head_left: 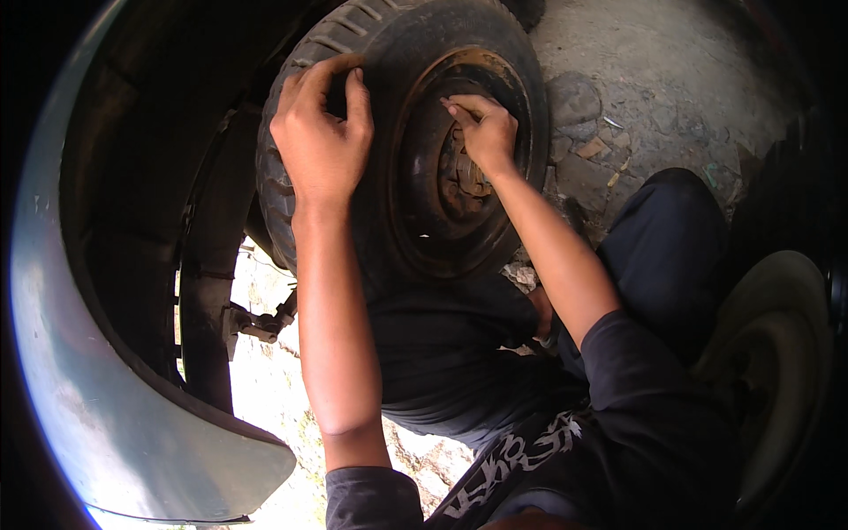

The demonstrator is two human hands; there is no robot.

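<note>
A black tyre (389,106) with a chunky tread stands before me, around a rusty steel wheel rim (415,168). My left hand (322,141) is at the tyre's shoulder, its thumb and fingers apart in a C shape. Whether the fingertips press on the rubber is hard to tell. Over the wheel's middle, my right hand (486,132) has its thumb and fingertips pinched together. Anything between them is too small to make out. Just below that hand shows the rusty hub (464,181), partly hidden by my wrist.
A grey-blue fender (97,397) curves around the dark wheel well at the left. Behind the tyre, a metal linkage (256,325) juts out. Stones and rubble (601,132) lie on the ground at the right. Another wheel (768,353) is at the lower right, beside my bent leg (662,238).
</note>
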